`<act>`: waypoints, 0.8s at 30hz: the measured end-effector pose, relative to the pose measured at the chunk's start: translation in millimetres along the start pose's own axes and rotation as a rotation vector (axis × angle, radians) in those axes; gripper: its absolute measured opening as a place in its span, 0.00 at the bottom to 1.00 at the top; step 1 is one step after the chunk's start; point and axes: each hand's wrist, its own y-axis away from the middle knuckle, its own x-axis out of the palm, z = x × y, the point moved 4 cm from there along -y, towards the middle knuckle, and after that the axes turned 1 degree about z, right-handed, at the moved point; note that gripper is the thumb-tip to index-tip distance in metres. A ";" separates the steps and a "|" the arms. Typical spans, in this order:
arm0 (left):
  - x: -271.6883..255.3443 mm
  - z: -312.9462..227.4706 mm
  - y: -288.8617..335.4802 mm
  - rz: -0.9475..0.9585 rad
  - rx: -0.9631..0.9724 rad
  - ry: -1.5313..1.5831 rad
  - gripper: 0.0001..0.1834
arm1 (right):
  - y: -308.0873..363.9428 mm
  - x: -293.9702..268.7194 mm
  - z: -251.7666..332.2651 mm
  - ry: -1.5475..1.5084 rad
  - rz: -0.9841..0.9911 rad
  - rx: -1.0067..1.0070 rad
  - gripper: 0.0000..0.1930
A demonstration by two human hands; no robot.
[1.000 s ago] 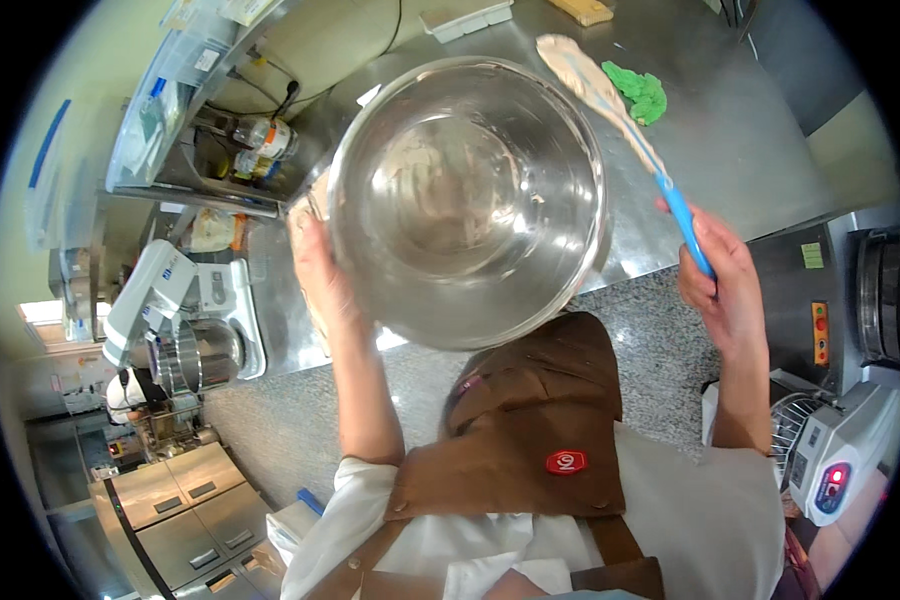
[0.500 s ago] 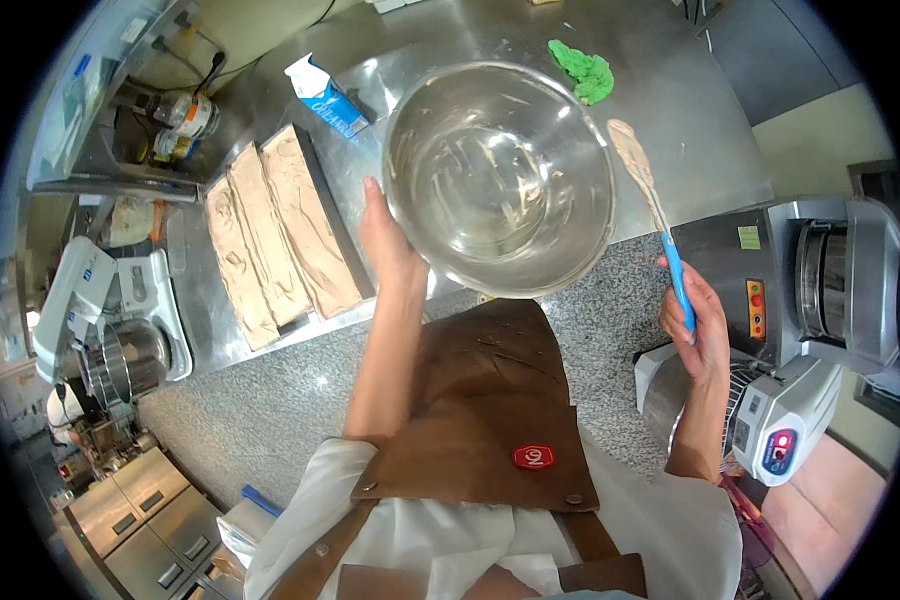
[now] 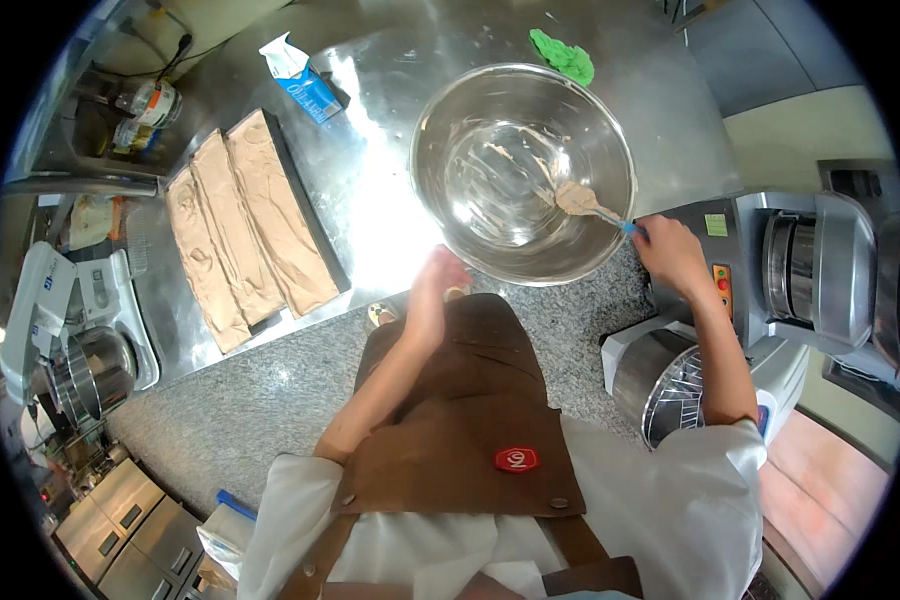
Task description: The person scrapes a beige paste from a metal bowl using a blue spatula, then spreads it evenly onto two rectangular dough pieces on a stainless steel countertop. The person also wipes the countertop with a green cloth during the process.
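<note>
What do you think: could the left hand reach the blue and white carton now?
Probably yes: the left hand seems to hold nothing, and the way to the carton runs unblocked across the steel tabletop, between the cream-covered strips and the bowl.

One spatula (image 3: 576,199), one carton (image 3: 307,92)

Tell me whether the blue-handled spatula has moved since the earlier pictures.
Yes. Judged against the green cloth, the spatula's head has moved toward the bottom of the view, into the steel bowl.

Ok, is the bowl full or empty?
Nearly empty: the bowl shows mostly bare metal inside, with tan smears and the coated spatula.
</note>
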 end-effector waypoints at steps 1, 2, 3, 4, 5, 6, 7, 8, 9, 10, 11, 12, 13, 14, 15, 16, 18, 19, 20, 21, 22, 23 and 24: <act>0.2 0.0 2.5 0.031 -0.025 -0.008 0.12 | -6.9 1.8 5.9 0.055 0.017 0.016 0.13; 1.1 0.8 3.0 0.067 -0.052 -0.015 0.12 | -14.0 8.1 9.7 0.111 0.035 0.038 0.13; 0.1 3.0 2.3 0.079 -0.056 -0.033 0.13 | -19.7 13.0 13.4 0.167 0.054 0.059 0.13; -0.7 4.3 0.9 0.089 -0.057 -0.052 0.14 | -24.9 14.5 17.7 0.137 0.057 0.085 0.13; -1.3 5.1 0.0 0.098 -0.058 -0.071 0.15 | -29.3 15.4 22.1 0.108 0.060 0.110 0.13; -3.0 4.9 -0.3 0.065 -0.042 -0.042 0.18 | -33.7 16.0 26.7 0.079 0.062 0.135 0.13; -1.9 -1.4 1.9 0.030 -0.025 -0.014 0.21 | -38.7 16.8 33.0 0.049 0.046 0.127 0.13; -1.6 -6.6 3.9 -0.005 -0.010 0.014 0.24 | -43.7 17.4 39.4 0.020 0.030 0.119 0.13; -2.1 -9.9 3.4 0.014 -0.010 0.029 0.25 | -48.2 17.0 46.3 -0.010 0.014 0.111 0.13; -4.8 -14.2 1.3 0.031 -0.011 0.041 0.27 | -52.3 16.4 56.8 0.013 0.000 0.101 0.13; -6.2 -18.1 -1.2 0.051 -0.010 0.050 0.28 | -56.5 15.5 68.4 0.033 -0.017 0.094 0.14; -6.0 -19.8 -2.7 0.058 -0.021 0.040 0.29 | -60.6 14.4 75.5 0.052 -0.033 0.087 0.14; -5.9 -21.4 -3.3 0.065 -0.031 0.031 0.29 | -65.9 15.5 78.3 0.075 -0.054 0.079 0.15; -5.7 -22.0 -3.7 0.072 -0.042 0.021 0.30 | -68.6 22.4 76.9 -0.005 -0.011 0.033 0.15; -5.9 -21.2 -4.2 0.075 -0.039 0.011 0.30 | -70.1 30.0 71.4 -0.086 0.031 -0.011 0.15; -7.4 -19.9 -5.7 0.075 -0.032 0.000 0.30 | -71.0 33.0 68.0 -0.166 0.071 -0.059 0.15; -10.8 -23.7 -8.1 0.067 -0.011 0.000 0.32 | -42.4 15.4 66.2 -0.131 0.014 -0.017 0.15; -10.2 -27.8 -7.5 0.068 0.000 0.006 0.33 | -28.2 9.5 61.7 -0.116 -0.015 0.006 0.15; -10.0 -30.5 -7.3 0.070 0.010 0.014 0.34 | -23.8 9.8 50.9 -0.095 -0.014 0.062 0.15; -9.7 -31.5 -7.9 0.080 0.019 0.052 0.36 | -21.4 10.9 37.3 -0.074 -0.013 0.116 0.15; -9.4 -32.4 -8.5 0.094 0.025 0.087 0.37 | -20.3 13.6 25.6 -0.055 -0.011 0.173 0.15; -8.7 -32.5 -9.5 0.110 0.030 0.123 0.38 | -26.9 22.9 17.3 -0.045 -0.027 0.175 0.15; -7.8 -31.4 -10.5 0.119 0.026 0.107 0.39 | -40.8 36.4 9.4 -0.034 -0.043 0.174 0.15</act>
